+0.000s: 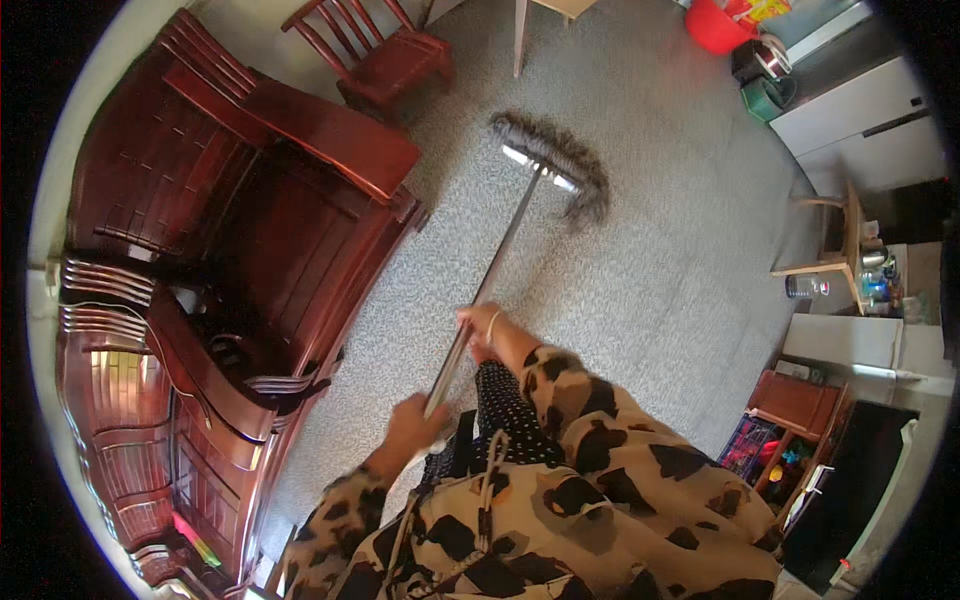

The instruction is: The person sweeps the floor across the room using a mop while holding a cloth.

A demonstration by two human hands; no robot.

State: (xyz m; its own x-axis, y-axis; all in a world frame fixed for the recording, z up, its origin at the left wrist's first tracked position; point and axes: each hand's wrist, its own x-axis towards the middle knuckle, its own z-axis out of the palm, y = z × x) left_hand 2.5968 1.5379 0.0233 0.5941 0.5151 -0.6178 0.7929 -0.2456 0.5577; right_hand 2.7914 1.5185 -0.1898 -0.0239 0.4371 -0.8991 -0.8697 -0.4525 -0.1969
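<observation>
A long metal mop handle (501,259) runs from low centre up to a wide mop head with dark grey strands (559,157), which rests on the speckled floor. My left hand (415,426) is closed round the lower end of the handle, near my body. Farther up the handle, my right hand (481,324) grips it too, with a pale band at the wrist. The mop head lies aslant, its right end trailing loose strands. Both my sleeves are beige with dark patches.
Dark red wooden armchairs (337,150) line the left side, with a wooden chair (397,64) behind. A light table's leg (520,37) stands at the top. On the right are a red basin (712,30), a green bucket (763,99), a wooden stool (814,268) and a low cabinet (796,405).
</observation>
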